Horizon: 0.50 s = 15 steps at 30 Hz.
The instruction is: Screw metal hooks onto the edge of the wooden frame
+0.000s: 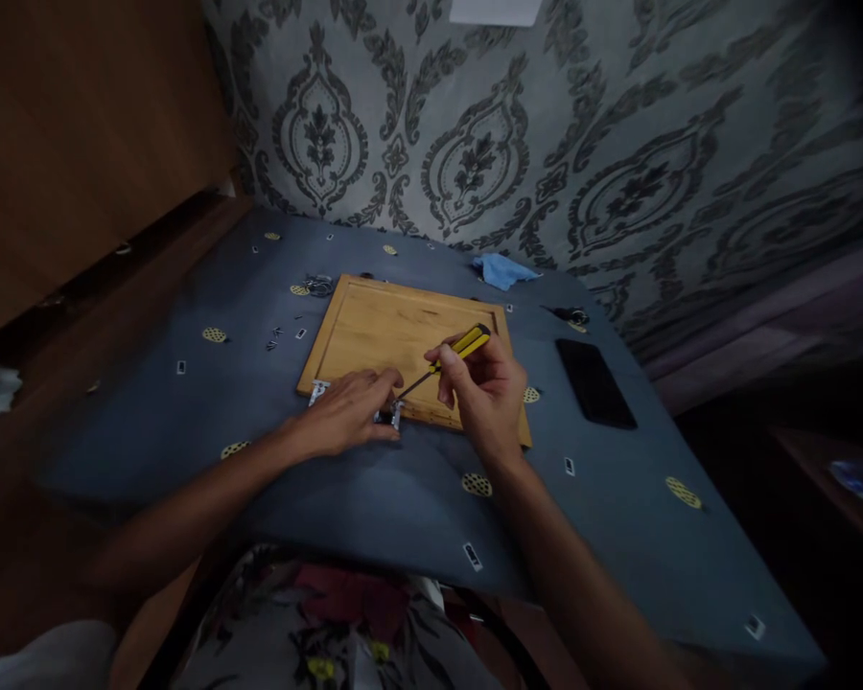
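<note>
A framed wooden board (388,331) lies on the blue patterned tablecloth. My right hand (487,388) is closed round the yellow and black handle of a screwdriver (469,341), whose shaft slants down to the left. Its tip meets a metal hinge (390,414) at the board's near edge. My left hand (349,407) rests over that edge, its fingers curled at the hinge and holding it against the wood. Part of a second metal piece (319,391) shows at the board's near left corner, beside my left hand.
Several small screws (274,337) lie left of the board, near a small clear bag (319,286). Behind it is a blue cloth (504,271). A black phone (595,382) and a dark object (571,314) lie to the right. The patterned wall (395,115) borders the table's far side.
</note>
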Tool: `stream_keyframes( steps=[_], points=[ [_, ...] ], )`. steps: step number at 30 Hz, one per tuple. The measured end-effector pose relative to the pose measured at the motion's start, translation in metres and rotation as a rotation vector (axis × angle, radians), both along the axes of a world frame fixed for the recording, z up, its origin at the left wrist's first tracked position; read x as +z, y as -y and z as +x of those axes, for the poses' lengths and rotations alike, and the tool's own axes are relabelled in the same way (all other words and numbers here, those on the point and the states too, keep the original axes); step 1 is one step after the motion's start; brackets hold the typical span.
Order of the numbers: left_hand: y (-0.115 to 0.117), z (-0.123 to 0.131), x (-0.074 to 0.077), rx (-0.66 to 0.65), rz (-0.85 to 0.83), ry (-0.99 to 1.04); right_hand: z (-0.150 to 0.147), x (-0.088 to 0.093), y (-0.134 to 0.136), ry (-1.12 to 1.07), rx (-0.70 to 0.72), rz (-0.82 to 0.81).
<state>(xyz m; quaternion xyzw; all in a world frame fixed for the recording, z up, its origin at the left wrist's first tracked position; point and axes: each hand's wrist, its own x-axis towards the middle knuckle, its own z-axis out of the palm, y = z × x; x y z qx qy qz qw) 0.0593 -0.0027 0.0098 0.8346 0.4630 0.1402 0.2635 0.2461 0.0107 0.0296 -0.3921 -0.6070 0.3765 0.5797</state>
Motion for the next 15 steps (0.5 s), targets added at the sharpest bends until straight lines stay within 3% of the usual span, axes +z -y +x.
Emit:
stream_keyframes(
  steps=[15],
  points=[
    [-0.0007, -0.0009, 0.0000, -0.012, -0.009, -0.001, -0.0003, -0.0080, 0.0018, 0.008, 0.039, -0.037]
  ],
)
